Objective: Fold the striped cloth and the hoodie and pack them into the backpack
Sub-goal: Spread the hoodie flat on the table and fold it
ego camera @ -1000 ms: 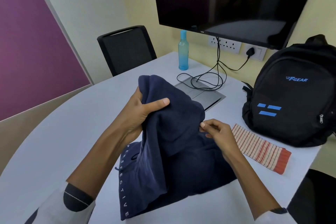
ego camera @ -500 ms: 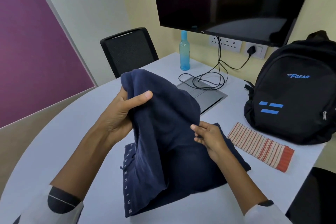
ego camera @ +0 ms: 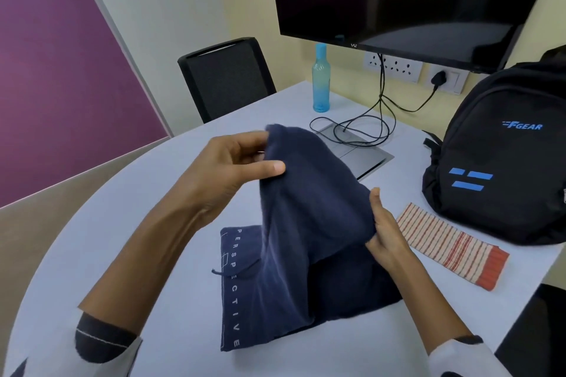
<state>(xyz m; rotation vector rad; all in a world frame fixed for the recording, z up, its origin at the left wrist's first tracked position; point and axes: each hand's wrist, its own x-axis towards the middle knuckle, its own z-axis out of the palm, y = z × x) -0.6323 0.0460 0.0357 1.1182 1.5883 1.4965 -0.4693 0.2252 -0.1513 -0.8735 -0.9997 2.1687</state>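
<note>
Pinching the navy hoodie (ego camera: 306,223) (hood raised), left hand (ego camera: 226,168) and right hand (ego camera: 386,236) fingers closed on fabric.

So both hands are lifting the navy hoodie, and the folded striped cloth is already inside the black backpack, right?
Not quite. The left hand and right hand do hold up the navy hoodie, but the folded striped cloth is not inside the black backpack. The head view shows it lying on the table, in front of the backpack.
</note>
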